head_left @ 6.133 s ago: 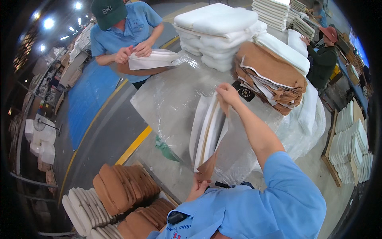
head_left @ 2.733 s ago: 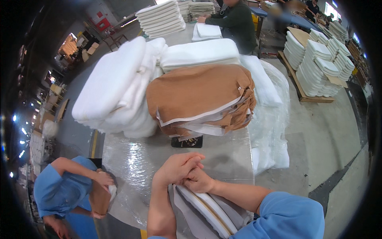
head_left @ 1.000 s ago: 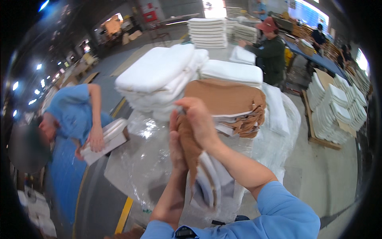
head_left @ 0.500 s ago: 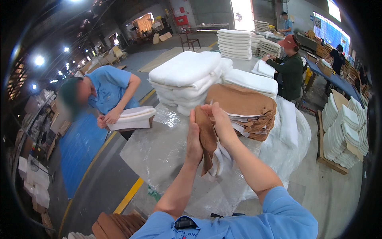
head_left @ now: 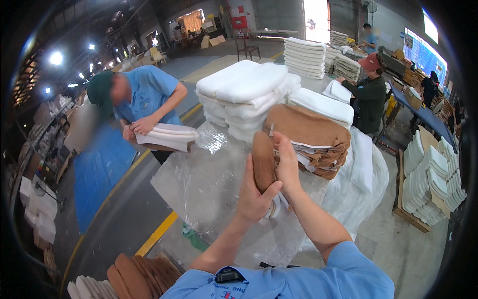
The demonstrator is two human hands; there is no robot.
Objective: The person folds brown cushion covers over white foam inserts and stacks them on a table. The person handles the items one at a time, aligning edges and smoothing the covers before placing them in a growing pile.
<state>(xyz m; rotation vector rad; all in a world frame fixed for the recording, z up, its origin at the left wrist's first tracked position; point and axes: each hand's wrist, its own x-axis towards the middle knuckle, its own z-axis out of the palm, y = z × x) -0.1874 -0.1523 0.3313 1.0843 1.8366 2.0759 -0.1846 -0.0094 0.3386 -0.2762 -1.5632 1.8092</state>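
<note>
A brown fabric-covered cushion [head_left: 263, 162] stands on its edge between my palms, its rounded brown side facing up. White padding shows at its lower end, partly behind my wrists. My left hand [head_left: 253, 199] grips its left side, with the thumb laid across the near end. My right hand [head_left: 287, 164] presses along its right side, fingers pointing away from me. Just beyond is a stack of brown fabric covers [head_left: 308, 127] with ragged, folded edges. A tall pile of white padding pieces [head_left: 241, 84] rises behind, on the plastic-covered table [head_left: 199, 184].
Brown cushions [head_left: 134, 276] stand in a row at the lower left. Across the table's left side, a co-worker in blue [head_left: 154, 97] handles a white pad [head_left: 167, 135]. Another in dark green [head_left: 369, 99] works at the far right. White pads fill a pallet [head_left: 413, 219] on the right.
The brown fabric now looks smooth and rounded along the cushion's top edge, where it hung longer and looser. My left hand has shifted nearer, its thumb now over the near end. The view has shifted slightly.
</note>
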